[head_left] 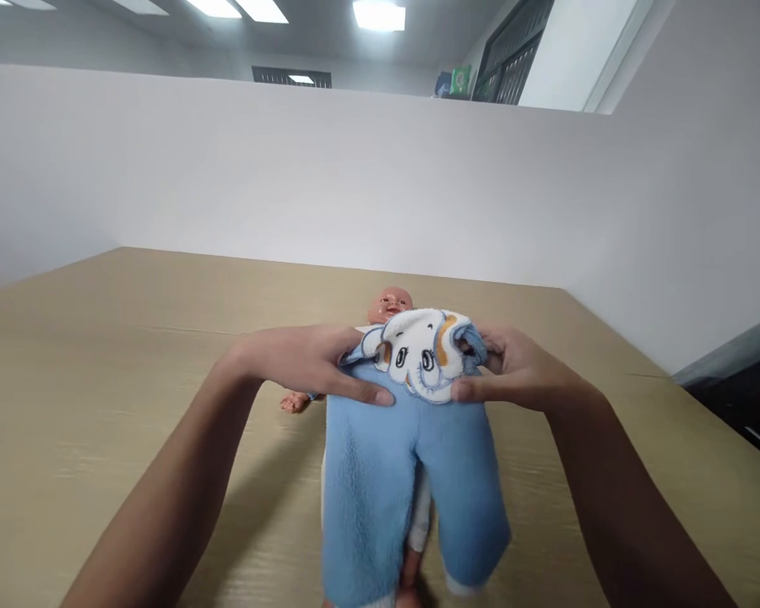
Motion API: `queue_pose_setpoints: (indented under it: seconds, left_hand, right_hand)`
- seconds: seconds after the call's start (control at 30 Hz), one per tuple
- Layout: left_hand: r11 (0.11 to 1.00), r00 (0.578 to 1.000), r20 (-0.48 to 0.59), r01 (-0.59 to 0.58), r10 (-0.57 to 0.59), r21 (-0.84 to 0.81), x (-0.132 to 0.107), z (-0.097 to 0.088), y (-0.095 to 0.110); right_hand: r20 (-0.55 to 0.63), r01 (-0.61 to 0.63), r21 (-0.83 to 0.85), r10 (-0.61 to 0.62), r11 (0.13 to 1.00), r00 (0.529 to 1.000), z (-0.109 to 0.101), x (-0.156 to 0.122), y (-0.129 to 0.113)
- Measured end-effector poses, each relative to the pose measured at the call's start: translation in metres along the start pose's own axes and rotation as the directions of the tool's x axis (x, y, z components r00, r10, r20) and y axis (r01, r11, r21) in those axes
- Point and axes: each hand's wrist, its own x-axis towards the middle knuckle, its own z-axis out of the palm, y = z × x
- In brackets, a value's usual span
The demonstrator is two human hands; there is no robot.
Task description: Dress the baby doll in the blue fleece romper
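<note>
Blue fleece baby trousers hang between my hands, legs downward, with a white elephant patch bunched at the top. My left hand grips the upper left edge, thumb across the front and fingers behind. At the other side, my right hand pinches the top by the patch, its fingers partly hidden behind the cloth. Beneath and behind the trousers a baby doll lies on its back. The doll's head, one hand and part of a leg in pale clothing show; its middle is covered.
A wide wood-patterned table bears the doll. White partition walls rise behind it and on the right. A dark object stands past the table's right edge. Beyond the partition are ceiling lights and a green package.
</note>
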Motion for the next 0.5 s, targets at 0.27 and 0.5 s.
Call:
queue_pose_setpoints:
  seconds: [0.27,0.5]
  left_hand:
    - [0.897,0.917,-0.255,-0.367,0.306,-0.245,0.020,0.004,-0.005]
    - [0.938,0.975,-0.047,-0.223,0.219,-0.266,0.013,0.002,-0.010]
  right_hand:
    - [0.278,-0.076,-0.203,0.132,0.976,0.951,0.005,0.018,0.017]
    - [0.212,0.111,-0.012,-0.106,0.994,0.971,0.018,0.016,0.002]
